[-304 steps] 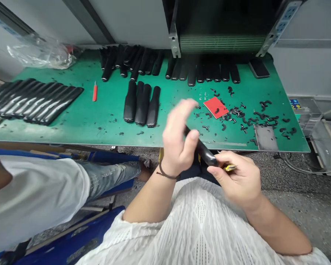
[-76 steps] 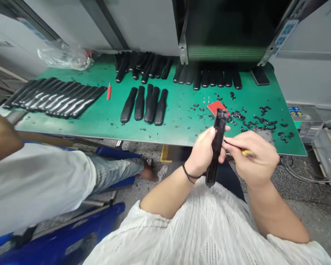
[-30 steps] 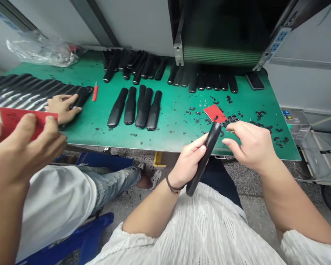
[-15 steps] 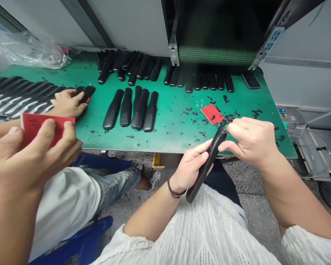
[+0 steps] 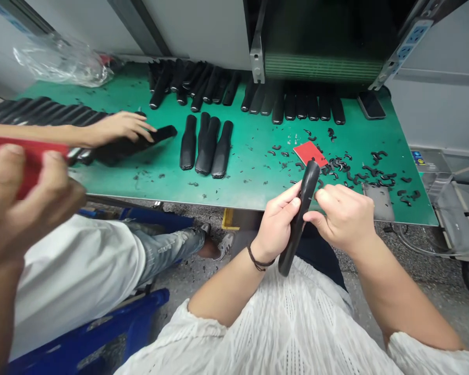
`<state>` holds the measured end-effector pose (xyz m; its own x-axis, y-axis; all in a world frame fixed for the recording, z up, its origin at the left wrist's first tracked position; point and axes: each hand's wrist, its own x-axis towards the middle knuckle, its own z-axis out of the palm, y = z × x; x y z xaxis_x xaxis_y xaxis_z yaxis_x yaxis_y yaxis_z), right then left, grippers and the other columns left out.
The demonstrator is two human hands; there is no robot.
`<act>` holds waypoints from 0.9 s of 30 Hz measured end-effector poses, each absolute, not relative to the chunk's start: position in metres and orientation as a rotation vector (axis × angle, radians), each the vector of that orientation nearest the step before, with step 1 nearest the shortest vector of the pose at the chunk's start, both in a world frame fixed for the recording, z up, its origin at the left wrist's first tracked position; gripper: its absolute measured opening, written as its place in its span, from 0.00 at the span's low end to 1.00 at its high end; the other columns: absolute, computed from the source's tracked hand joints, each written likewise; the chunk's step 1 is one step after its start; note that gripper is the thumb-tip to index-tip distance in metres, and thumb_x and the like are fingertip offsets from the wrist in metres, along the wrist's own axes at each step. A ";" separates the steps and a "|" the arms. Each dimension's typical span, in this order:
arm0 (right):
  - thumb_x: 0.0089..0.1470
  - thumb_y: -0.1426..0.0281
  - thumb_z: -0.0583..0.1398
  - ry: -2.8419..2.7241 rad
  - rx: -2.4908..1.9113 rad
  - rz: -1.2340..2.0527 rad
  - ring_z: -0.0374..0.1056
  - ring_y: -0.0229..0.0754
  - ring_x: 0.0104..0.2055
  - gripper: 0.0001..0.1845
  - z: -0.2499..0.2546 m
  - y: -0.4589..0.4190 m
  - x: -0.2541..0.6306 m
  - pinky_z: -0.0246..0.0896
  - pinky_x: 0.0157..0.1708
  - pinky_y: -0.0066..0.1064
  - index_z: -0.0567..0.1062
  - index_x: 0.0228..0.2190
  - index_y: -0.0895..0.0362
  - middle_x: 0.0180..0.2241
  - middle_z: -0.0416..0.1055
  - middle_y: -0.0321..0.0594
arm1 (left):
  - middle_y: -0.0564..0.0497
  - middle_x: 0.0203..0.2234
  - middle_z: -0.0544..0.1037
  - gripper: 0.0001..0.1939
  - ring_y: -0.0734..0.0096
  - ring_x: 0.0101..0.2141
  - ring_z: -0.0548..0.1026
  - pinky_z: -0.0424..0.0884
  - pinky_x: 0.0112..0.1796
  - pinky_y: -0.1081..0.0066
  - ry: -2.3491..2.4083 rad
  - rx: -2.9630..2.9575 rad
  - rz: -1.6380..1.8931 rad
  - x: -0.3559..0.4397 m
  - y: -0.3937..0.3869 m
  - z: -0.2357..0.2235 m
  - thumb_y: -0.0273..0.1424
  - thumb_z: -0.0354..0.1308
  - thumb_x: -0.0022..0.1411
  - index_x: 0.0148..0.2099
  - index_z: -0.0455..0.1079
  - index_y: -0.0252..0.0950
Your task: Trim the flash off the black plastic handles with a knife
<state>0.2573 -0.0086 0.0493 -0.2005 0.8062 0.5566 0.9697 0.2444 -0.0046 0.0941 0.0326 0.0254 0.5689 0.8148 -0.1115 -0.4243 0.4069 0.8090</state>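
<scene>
My left hand (image 5: 275, 221) grips a long black plastic handle (image 5: 300, 216) at its middle and holds it nearly upright over the front edge of the green table (image 5: 254, 135). My right hand (image 5: 342, 219) is closed right beside the handle's upper half, its fingertips against the edge; what it pinches is hidden. Just beyond the handle's top lies a red card (image 5: 310, 153) among several black curled trimmings (image 5: 359, 172).
Three black handles (image 5: 206, 145) lie side by side mid-table, more line the back (image 5: 258, 94) and far left (image 5: 42, 112). A co-worker's hand (image 5: 119, 127) rests on handles at left; another hand (image 5: 21, 203) holds a red card. A phone (image 5: 371, 105) lies back right.
The co-worker's hand has slid black handles rightward, taking one from the middle group. My handle has tipped more upright, and my right hand has moved down alongside it.
</scene>
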 end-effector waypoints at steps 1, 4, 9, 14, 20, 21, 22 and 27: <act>0.68 0.43 0.48 -2.087 -1.609 -0.461 0.54 0.38 0.26 0.32 0.048 -0.010 0.254 0.41 0.25 0.33 0.65 0.24 0.54 0.22 0.62 0.35 | 0.55 0.21 0.68 0.32 0.75 0.20 0.60 0.57 0.23 0.71 0.560 0.833 0.849 0.094 0.034 0.025 0.46 0.61 0.67 0.67 0.71 0.36; 0.67 0.42 0.49 -2.125 -1.584 -0.386 0.54 0.38 0.26 0.32 0.045 -0.015 0.246 0.41 0.26 0.34 0.64 0.24 0.54 0.22 0.62 0.35 | 0.56 0.22 0.67 0.28 0.76 0.22 0.58 0.56 0.25 0.72 0.568 0.852 0.875 0.093 0.040 0.026 0.45 0.61 0.67 0.65 0.72 0.38; 0.67 0.42 0.50 -2.198 -1.537 -0.329 0.54 0.39 0.26 0.31 0.043 -0.023 0.235 0.41 0.26 0.34 0.68 0.26 0.54 0.23 0.63 0.36 | 0.56 0.23 0.65 0.25 0.77 0.22 0.56 0.57 0.25 0.72 0.573 0.832 0.926 0.094 0.047 0.029 0.43 0.61 0.67 0.61 0.75 0.36; 0.68 0.45 0.50 -2.208 -1.555 -0.395 0.53 0.40 0.27 0.30 0.041 -0.027 0.231 0.40 0.26 0.35 0.68 0.25 0.54 0.23 0.64 0.36 | 0.58 0.21 0.60 0.22 0.78 0.21 0.55 0.51 0.22 0.73 0.517 0.725 0.923 0.096 0.049 0.030 0.40 0.61 0.68 0.59 0.74 0.35; 0.68 0.44 0.50 -2.237 -1.546 -0.313 0.53 0.40 0.27 0.30 0.035 -0.034 0.223 0.40 0.26 0.35 0.69 0.26 0.54 0.23 0.64 0.37 | 0.60 0.19 0.59 0.22 0.80 0.17 0.55 0.52 0.19 0.75 0.545 0.611 0.958 0.095 0.056 0.038 0.37 0.60 0.68 0.61 0.72 0.36; 0.68 0.44 0.50 -2.246 -1.541 -0.289 0.54 0.40 0.27 0.31 0.034 -0.036 0.221 0.40 0.27 0.35 0.68 0.26 0.54 0.23 0.64 0.37 | 0.59 0.20 0.59 0.20 0.80 0.17 0.56 0.52 0.18 0.76 0.558 0.605 0.971 0.094 0.058 0.040 0.37 0.59 0.69 0.60 0.73 0.36; 0.67 0.43 0.50 -2.257 -1.532 -0.262 0.54 0.40 0.27 0.31 0.034 -0.037 0.220 0.40 0.27 0.35 0.68 0.25 0.54 0.23 0.64 0.37 | 0.59 0.20 0.59 0.18 0.80 0.17 0.56 0.52 0.18 0.76 0.574 0.597 0.988 0.094 0.060 0.041 0.36 0.59 0.70 0.58 0.74 0.36; 0.65 0.41 0.52 -2.315 -1.476 -0.185 0.53 0.40 0.27 0.32 0.031 -0.042 0.216 0.41 0.27 0.35 0.65 0.24 0.54 0.23 0.62 0.36 | 0.59 0.20 0.61 0.14 0.80 0.17 0.58 0.55 0.19 0.76 0.688 0.526 1.085 0.093 0.068 0.046 0.37 0.58 0.72 0.56 0.75 0.39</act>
